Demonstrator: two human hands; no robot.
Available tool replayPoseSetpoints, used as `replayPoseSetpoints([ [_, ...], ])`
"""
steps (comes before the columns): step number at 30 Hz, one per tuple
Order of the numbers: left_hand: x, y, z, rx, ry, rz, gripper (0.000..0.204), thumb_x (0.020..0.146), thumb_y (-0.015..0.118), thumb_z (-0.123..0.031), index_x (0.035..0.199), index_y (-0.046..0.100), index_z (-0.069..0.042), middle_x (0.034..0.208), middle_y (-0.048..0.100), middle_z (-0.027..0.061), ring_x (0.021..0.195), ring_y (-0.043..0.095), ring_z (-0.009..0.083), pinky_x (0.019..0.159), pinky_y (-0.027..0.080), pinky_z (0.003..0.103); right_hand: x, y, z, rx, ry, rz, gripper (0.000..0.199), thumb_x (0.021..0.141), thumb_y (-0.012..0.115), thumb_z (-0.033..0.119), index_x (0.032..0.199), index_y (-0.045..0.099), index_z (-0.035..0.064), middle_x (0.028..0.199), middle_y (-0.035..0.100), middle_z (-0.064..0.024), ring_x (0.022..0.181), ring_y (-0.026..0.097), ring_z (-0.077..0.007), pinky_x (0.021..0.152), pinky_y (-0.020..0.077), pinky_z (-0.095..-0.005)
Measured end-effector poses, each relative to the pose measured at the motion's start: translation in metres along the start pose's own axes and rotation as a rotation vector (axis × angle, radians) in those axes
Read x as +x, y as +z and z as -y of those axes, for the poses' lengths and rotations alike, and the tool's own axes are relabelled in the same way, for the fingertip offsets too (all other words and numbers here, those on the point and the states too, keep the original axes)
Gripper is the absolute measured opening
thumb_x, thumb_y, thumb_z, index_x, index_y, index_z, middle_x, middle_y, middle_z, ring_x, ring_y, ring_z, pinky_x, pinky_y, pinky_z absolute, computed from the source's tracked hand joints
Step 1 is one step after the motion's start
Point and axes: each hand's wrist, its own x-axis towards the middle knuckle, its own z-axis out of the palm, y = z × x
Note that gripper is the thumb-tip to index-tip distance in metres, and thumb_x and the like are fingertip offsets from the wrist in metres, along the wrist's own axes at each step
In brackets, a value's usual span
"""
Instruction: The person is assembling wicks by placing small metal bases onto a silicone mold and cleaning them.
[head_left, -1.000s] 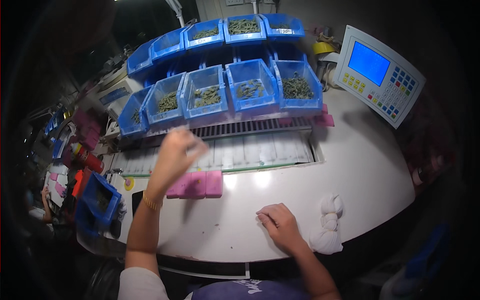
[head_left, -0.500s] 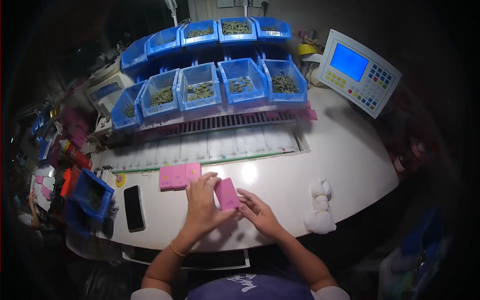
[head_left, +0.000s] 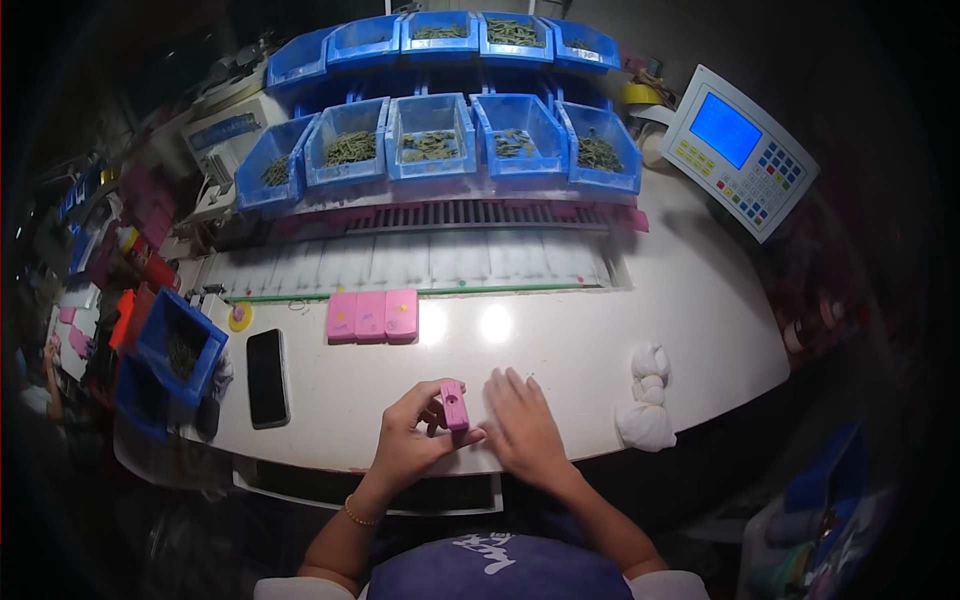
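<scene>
head view, looking down on a white workbench [head_left: 600,340]. the left hand [head_left: 415,440] holds a small pink block [head_left: 454,405] upright near the front edge of the bench, fingers and thumb clamped on its lower part; 1 dark hole shows on the block's facing side. the right hand [head_left: 522,425] lies palm down on the bench just beside the block, fingers straight and slightly spread, gripping nothing; whether it touches the block cannot be told. a row of 3 pink blocks [head_left: 372,316] lies flat farther back, side by side and touching, well apart from the held block. a black phone [head_left: 266,377] lies to the left of the hands, and a knotted white cloth [head_left: 646,405] sits to the right near the bench edge. behind the row, a slotted tray [head_left: 420,260] spans the bench, and above it stand 2 tiers of blue bins [head_left: 430,135] holding small greenish parts. a control panel with a blue screen [head_left: 738,148] stands at the far right. another blue bin [head_left: 180,345] sits at the left edge.
</scene>
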Motion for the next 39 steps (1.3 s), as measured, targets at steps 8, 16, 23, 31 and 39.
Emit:
replayPoseSetpoints([
  [8, -0.011, -0.002, -0.012, 0.199, -0.103, -0.068, 0.051, 0.071, 0.087, -0.017, 0.113, 0.062, -0.002, 0.095, 0.067, 0.0075, 0.07, 0.065, 0.0108, 0.055, 0.051, 0.025, -0.04, -0.003, 0.024, 0.611, -0.104, 0.336, 0.029, 0.094, 0.062, 0.025, 0.115, 0.065, 0.0047, 0.116, 0.063, -0.016, 0.11, 0.06, -0.0266, 0.104, 0.0424, -0.0388],
  [16, -0.02, 0.009, -0.008, 0.233, 0.057, -0.022, 0.052, 0.072, 0.083, -0.013, 0.117, 0.06, -0.003, 0.097, 0.066, 0.0116, 0.072, 0.065, 0.017, 0.059, 0.052, 0.029, 0.002, -0.018, 0.031, 1.246, 0.536, 0.217, 0.053, 0.101, 0.055, 0.022, 0.144, 0.039, -0.0044, 0.143, 0.047, -0.021, 0.133, 0.046, -0.0237, 0.109, 0.0363, -0.0324],
  [23, -0.031, 0.018, -0.004, 0.23, 0.077, -0.033, 0.054, 0.071, 0.075, -0.003, 0.121, 0.056, -0.005, 0.105, 0.065, 0.0157, 0.087, 0.067, 0.034, 0.075, 0.055, 0.038, -0.007, -0.006, 0.04, 1.123, 0.526, 0.3, 0.057, 0.105, 0.039, 0.029, 0.147, 0.03, -0.0099, 0.146, 0.043, -0.0224, 0.136, 0.041, -0.0251, 0.112, 0.0297, -0.0319],
  [31, -0.035, 0.02, 0.004, 0.168, -0.009, -0.067, 0.053, 0.071, 0.074, -0.002, 0.121, 0.056, -0.003, 0.105, 0.066, 0.0161, 0.088, 0.067, 0.0338, 0.076, 0.055, 0.038, 0.025, -0.053, 0.058, 0.573, 0.433, 0.499, 0.044, 0.104, 0.041, 0.026, 0.133, 0.049, -0.0066, 0.108, 0.064, -0.0278, 0.097, 0.064, -0.0419, 0.087, 0.0506, -0.0435],
  [39, -0.035, 0.027, 0.011, 0.246, 0.085, -0.088, 0.052, 0.071, 0.072, -0.003, 0.12, 0.056, -0.003, 0.105, 0.065, 0.017, 0.088, 0.067, 0.0347, 0.077, 0.054, 0.04, 0.013, -0.037, 0.054, 0.498, 0.273, 0.195, 0.034, 0.098, 0.05, 0.011, 0.128, 0.048, -0.0047, 0.096, 0.064, -0.0285, 0.087, 0.064, -0.0428, 0.077, 0.051, -0.0457],
])
